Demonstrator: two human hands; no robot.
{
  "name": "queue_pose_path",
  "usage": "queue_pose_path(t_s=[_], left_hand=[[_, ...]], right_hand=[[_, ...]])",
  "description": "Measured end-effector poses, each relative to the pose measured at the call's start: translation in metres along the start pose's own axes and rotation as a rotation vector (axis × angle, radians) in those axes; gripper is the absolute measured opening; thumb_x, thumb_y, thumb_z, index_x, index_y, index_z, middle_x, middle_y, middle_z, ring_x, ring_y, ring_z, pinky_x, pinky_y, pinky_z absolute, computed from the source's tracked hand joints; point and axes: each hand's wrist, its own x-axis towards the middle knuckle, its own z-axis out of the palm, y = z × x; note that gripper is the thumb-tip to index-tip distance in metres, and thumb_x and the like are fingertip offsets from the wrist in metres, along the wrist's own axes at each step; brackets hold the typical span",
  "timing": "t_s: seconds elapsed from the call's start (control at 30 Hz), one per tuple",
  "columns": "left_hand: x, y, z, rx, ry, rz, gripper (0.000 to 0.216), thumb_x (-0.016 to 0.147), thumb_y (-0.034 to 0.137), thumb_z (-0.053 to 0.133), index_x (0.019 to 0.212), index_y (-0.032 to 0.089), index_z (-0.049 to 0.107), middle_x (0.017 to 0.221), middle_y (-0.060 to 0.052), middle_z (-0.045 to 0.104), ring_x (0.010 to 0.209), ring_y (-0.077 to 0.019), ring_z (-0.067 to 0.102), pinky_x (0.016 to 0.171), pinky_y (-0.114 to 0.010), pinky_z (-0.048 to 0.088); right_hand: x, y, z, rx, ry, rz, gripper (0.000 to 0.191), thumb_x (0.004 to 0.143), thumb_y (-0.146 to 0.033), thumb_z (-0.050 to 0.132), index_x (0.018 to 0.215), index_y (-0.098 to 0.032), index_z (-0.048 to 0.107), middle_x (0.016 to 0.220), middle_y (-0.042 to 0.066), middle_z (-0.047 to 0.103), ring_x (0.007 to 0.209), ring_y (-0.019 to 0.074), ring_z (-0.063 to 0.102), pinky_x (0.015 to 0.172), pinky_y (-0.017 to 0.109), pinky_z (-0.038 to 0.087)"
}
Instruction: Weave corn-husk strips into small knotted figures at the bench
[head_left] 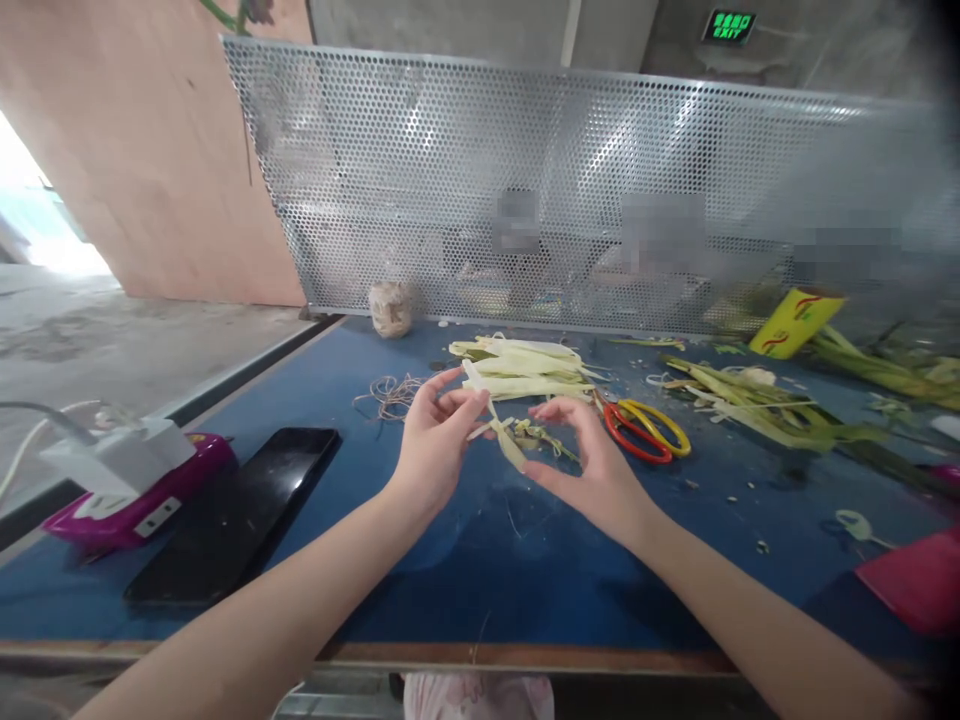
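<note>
Over the middle of the table, my left hand (pixel 439 425) pinches a strip of pale corn husk (pixel 510 445) between thumb and fingers. The strip is knotted or folded, and its wider end hangs down to the right. My right hand (pixel 592 460) is beside that end with thumb and fingers apart; the thumb tip is close to the husk, and I cannot tell whether it touches. Behind both hands lies a pile of flat pale husks (pixel 532 365). A small yellow-green braided piece (pixel 544 437) shows between the hands. Scissors with red and yellow handles (pixel 646 432) lie right of my right hand.
On the left are a black phone (pixel 236 515), a purple power strip (pixel 146 500) and a white charger (pixel 124 455). Thin cord (pixel 391 397) lies behind my left hand. More green husks (pixel 772 405) and a yellow roll (pixel 796 322) are at right. A perforated metal screen (pixel 465 170) borders the back.
</note>
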Motion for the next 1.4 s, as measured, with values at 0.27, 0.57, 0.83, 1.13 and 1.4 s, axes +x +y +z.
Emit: queue_pose_path(t_s=[0.27,0.57,0.83,1.13,1.4], left_hand=[[-0.009,0.000,0.003,0.061,-0.180,0.011,0.037,0.067,0.017,0.069,0.098,0.016,0.048,0.067,0.006,0.055,0.050,-0.0068,0.053,0.049,-0.022,0.048],[-0.011,-0.001,-0.002,0.269,-0.423,0.041,0.063,0.064,0.018,0.072,0.119,0.020,0.041,0.089,-0.003,0.059,0.076,-0.0131,0.056,0.054,-0.020,0.044],[-0.012,-0.004,-0.003,0.457,-0.370,0.049,0.082,0.069,0.024,0.069,0.136,0.023,0.023,0.083,-0.004,0.065,0.070,-0.0156,0.061,0.058,-0.025,0.047],[-0.012,-0.004,-0.004,0.501,-0.367,0.098,0.086,0.068,0.024,0.069,0.138,0.021,0.019,0.081,-0.004,0.063,0.079,-0.0175,0.059,0.063,-0.026,0.047],[-0.014,0.001,-0.001,0.426,-0.381,0.161,0.074,0.067,0.019,0.069,0.131,0.022,0.032,0.073,0.000,0.061,0.070,-0.0137,0.057,0.067,-0.026,0.045]], right_hand=[[-0.004,-0.010,0.002,-0.392,0.004,-0.108,0.022,0.069,-0.036,0.067,0.085,-0.023,0.058,0.106,0.006,0.059,0.104,0.0262,0.049,0.089,0.042,0.029],[-0.002,-0.008,-0.003,-0.409,-0.013,-0.247,0.007,0.080,-0.021,0.057,0.073,-0.021,0.057,0.079,0.001,0.065,0.077,0.0167,0.057,0.073,0.031,0.029],[-0.002,-0.008,-0.006,-0.448,0.066,-0.301,0.011,0.079,-0.024,0.060,0.068,-0.020,0.061,0.077,0.002,0.064,0.079,0.0179,0.055,0.076,0.033,0.030],[0.000,-0.008,-0.012,-0.405,0.051,-0.371,0.009,0.082,-0.023,0.057,0.076,-0.022,0.064,0.078,0.003,0.066,0.079,0.0177,0.056,0.072,0.033,0.034],[0.000,-0.009,-0.012,-0.311,0.012,-0.302,0.009,0.081,-0.024,0.059,0.075,-0.023,0.065,0.076,0.003,0.065,0.078,0.0187,0.057,0.074,0.034,0.037]])
